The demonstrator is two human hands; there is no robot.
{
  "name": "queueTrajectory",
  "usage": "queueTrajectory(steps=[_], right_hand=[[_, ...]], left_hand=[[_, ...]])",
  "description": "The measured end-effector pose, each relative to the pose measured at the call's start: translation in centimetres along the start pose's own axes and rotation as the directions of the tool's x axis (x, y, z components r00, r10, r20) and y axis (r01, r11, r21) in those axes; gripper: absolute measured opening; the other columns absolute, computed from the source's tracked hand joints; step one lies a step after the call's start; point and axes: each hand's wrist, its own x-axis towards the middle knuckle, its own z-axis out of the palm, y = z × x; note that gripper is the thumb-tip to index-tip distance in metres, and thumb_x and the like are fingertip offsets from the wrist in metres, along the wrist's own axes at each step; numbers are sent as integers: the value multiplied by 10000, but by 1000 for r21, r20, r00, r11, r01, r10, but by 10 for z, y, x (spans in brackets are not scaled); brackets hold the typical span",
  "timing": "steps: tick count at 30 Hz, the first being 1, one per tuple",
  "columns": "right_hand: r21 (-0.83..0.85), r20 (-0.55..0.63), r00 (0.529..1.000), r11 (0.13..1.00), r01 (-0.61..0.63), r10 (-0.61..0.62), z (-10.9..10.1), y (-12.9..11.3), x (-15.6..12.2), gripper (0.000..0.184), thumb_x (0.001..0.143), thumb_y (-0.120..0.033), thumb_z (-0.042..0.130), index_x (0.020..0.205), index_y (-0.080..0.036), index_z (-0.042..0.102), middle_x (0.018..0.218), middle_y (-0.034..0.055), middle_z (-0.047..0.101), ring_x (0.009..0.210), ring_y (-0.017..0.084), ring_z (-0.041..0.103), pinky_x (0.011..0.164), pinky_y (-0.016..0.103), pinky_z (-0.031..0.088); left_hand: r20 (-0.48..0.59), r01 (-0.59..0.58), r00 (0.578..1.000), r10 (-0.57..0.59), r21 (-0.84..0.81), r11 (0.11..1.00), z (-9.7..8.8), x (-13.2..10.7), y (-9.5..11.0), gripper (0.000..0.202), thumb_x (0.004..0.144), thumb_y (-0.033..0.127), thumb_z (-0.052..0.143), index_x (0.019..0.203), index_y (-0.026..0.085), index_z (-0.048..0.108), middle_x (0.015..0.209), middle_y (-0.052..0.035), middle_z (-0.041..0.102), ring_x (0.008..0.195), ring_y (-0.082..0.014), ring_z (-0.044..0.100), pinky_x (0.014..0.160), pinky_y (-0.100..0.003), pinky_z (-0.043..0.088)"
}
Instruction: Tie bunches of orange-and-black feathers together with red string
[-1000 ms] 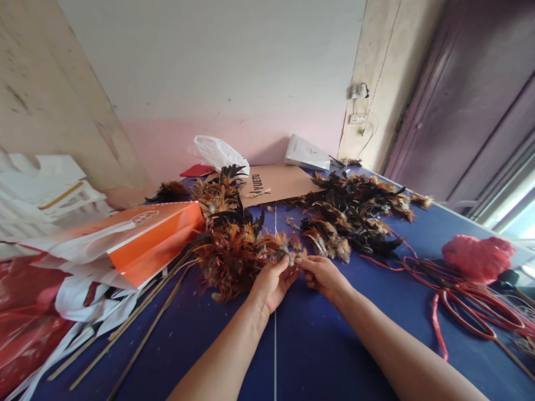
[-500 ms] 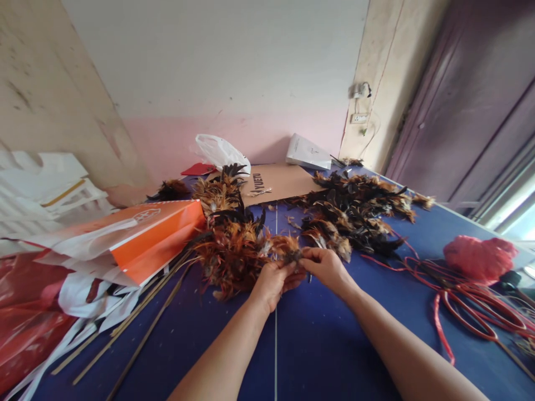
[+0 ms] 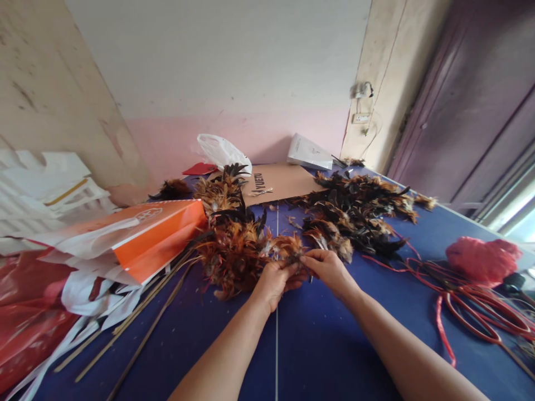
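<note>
My left hand (image 3: 273,284) is closed on a small bunch of brown feathers (image 3: 289,247) above the middle of the blue table. The fingers of my right hand (image 3: 328,268) pinch the same bunch at its greyish lower end, close to my left fingertips. Exactly what lies between the fingertips is too small to make out. Just left of the hands sits a thick heap of reddish-brown feathers (image 3: 234,250). Beyond my right hand, a pile of black and brown feathers (image 3: 355,206) spreads over the table.
An orange and white paper bag (image 3: 163,239) lies at left, beside thin sticks (image 3: 137,317) and a red plastic bag (image 3: 29,317). A cardboard sheet (image 3: 288,181) lies at the back. Red cords (image 3: 468,312) and a pink-red bundle (image 3: 480,260) are on the right.
Both hands stay almost in place on the feather bunch, with only a slight shift of the fingers. The whole view has moved very slightly.
</note>
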Motion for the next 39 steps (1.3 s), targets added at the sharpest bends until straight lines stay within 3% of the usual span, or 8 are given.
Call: queueTrajectory(steps=[5,12,16,21,25,30,36,39], right_hand=[[113,1,999,993,-37,37,6,2,-2,181,642,-315,602,669,-136,590,545,-25,529,466,68,411,440,196,315],[60,-2,1000,998,0,0,3,3,-2,130,613,-257,624,642,-142,571,595,-32,539,565,86,460,559,213,357],[46,34,999,998,-32,30,-3,0,0,140,602,-263,633,634,-148,560,564,-46,521,528,76,438,531,208,336],[86,60,998,996,-32,27,-10,-8,1,160,612,-294,630,637,-147,572,518,-54,493,473,62,400,474,199,302],[-11,95,994,999,-44,45,-11,-9,1,179,641,-316,594,642,-138,617,457,-52,476,428,61,375,442,201,282],[-137,83,996,990,36,-25,-14,-7,2,141,638,-263,574,582,-141,616,479,-48,502,452,64,403,451,194,291],[-117,294,951,984,133,-93,-20,-21,-4,152,683,-273,564,698,-155,658,629,-7,628,577,105,527,556,211,390],[-107,314,948,989,99,-61,-18,-23,-6,140,656,-294,602,667,-161,646,594,-1,631,558,126,553,540,226,413]], left_hand=[[4,6,1000,-6,-83,997,-1,2,-2,208,680,236,662,831,93,646,691,-96,672,641,-159,643,531,-197,487],[33,60,998,-55,-197,979,-4,3,-2,112,740,160,599,792,67,635,656,-102,661,610,-135,636,546,-185,504],[40,60,998,-53,-191,980,-4,4,-1,81,725,140,613,724,63,638,608,-68,635,499,-80,582,492,-156,484],[40,29,999,-23,-154,988,-3,3,-1,66,696,141,639,714,78,645,610,-41,617,462,-54,543,479,-148,464],[56,4,998,2,-100,995,-2,2,0,105,665,192,670,708,98,646,592,-25,606,467,-58,535,480,-159,448],[108,-71,992,64,58,996,-5,1,0,204,613,300,704,642,108,643,581,-31,600,509,-94,541,506,-210,443],[175,-82,983,65,95,992,-7,-2,2,252,596,364,702,643,122,648,582,-25,588,485,-90,516,489,-214,411],[218,-108,973,74,148,983,-5,-5,3,293,597,403,688,605,114,640,578,-40,589,496,-100,522,496,-221,410]])
